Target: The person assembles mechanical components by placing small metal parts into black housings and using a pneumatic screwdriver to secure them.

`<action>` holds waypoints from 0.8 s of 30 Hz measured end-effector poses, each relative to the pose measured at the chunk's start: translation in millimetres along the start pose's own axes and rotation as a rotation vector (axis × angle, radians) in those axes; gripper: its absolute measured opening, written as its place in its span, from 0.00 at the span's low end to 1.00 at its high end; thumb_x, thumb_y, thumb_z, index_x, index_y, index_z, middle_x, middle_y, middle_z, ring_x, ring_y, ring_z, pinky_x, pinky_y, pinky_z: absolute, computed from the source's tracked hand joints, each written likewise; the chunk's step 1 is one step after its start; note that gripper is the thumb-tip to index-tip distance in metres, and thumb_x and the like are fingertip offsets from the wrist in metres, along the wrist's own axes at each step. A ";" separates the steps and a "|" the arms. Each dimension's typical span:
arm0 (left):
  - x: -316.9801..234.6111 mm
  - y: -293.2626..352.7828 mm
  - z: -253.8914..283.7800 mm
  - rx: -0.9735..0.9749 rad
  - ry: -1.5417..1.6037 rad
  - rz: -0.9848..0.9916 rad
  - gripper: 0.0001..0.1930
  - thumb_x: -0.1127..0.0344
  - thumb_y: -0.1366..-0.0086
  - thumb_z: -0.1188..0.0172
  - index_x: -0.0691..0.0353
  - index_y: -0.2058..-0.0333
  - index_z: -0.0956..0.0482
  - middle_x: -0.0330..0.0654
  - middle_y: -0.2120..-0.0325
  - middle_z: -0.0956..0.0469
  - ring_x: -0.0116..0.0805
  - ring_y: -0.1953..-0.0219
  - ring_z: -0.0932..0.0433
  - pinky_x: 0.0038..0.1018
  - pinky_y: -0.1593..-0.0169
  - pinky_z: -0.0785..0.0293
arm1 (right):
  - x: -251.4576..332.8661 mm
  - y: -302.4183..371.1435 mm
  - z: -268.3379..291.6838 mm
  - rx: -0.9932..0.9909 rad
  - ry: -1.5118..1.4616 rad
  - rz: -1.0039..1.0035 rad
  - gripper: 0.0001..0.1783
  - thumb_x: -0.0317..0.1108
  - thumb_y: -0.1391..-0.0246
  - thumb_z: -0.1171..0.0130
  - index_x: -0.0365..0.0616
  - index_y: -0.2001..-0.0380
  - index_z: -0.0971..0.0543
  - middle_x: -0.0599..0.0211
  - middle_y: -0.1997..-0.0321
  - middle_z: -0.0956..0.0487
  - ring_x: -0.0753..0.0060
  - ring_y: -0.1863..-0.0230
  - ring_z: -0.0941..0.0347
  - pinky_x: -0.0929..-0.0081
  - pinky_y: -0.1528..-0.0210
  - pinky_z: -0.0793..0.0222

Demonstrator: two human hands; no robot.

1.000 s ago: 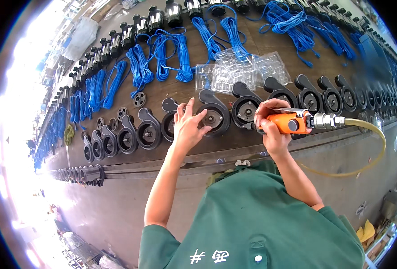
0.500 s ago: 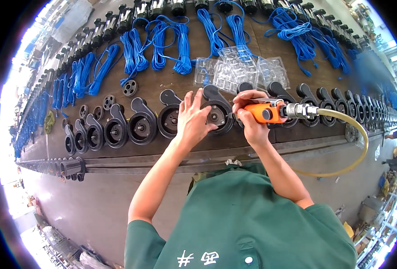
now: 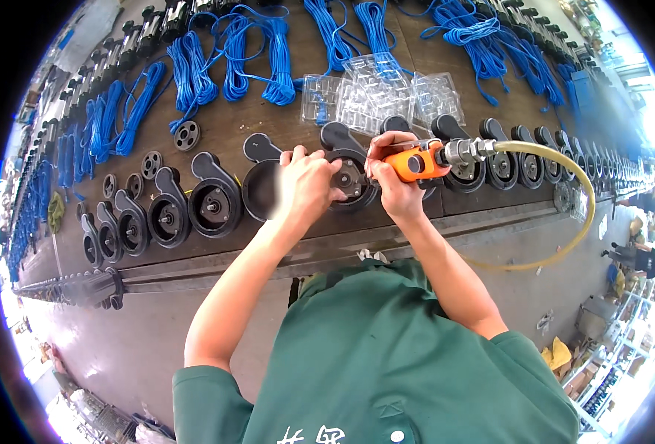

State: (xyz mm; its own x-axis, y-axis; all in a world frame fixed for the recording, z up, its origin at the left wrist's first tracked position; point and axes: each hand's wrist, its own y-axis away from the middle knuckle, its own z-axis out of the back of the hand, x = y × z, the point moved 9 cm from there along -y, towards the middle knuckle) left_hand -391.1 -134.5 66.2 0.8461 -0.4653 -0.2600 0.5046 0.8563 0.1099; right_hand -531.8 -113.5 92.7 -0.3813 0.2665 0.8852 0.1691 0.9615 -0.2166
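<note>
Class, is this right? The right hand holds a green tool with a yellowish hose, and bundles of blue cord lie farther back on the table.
Not quite: the tool is orange, not green, as the head view shows. The right hand does hold it, with a yellowish hose, and bundles of blue cord lie farther back on the table.

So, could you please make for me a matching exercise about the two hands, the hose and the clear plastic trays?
1. Right hand
2. Left hand
3. Hose
4. Plastic trays

A. yellowish and curved
B. without a tool, fingers spread at a round black housing
C. transparent, lying near blue cord bundles
D. wrapped around an orange tool

Pairs: 1-D, 2-B, 3-A, 4-C
</note>
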 end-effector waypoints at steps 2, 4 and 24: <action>2.6 -0.4 -1.5 0.004 0.020 0.003 0.32 0.50 0.60 0.23 0.47 0.51 0.14 0.39 0.61 0.19 0.46 0.53 0.26 0.40 0.45 0.34 | -1.2 -0.8 -0.3 0.005 0.030 -0.004 0.16 0.14 0.49 0.45 0.37 0.56 0.27 0.65 0.63 0.22 0.81 0.64 0.25 0.82 0.64 0.26; 2.1 -1.7 -0.1 0.026 0.039 0.021 0.32 0.50 0.59 0.23 0.48 0.51 0.14 0.41 0.59 0.19 0.45 0.54 0.24 0.40 0.44 0.34 | -0.5 -1.0 -1.8 0.018 0.048 -0.012 0.17 0.14 0.50 0.45 0.37 0.56 0.27 0.64 0.63 0.22 0.80 0.64 0.25 0.81 0.64 0.26; -2.2 -2.0 -14.0 -0.043 -0.030 0.031 0.19 0.54 0.59 0.22 0.51 0.66 0.13 0.41 0.68 0.20 0.43 0.56 0.21 0.38 0.47 0.32 | 7.1 -30.0 -4.1 -0.025 0.075 0.089 0.14 0.13 0.53 0.42 0.37 0.62 0.25 0.67 0.67 0.21 0.79 0.66 0.23 0.81 0.66 0.25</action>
State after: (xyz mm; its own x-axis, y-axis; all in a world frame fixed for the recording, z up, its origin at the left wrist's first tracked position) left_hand -396.4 -132.1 53.2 0.8665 -0.4442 -0.2279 0.4707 0.8790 0.0761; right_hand -535.8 -140.7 107.2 -0.2949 0.3444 0.8913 0.2227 0.9319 -0.2864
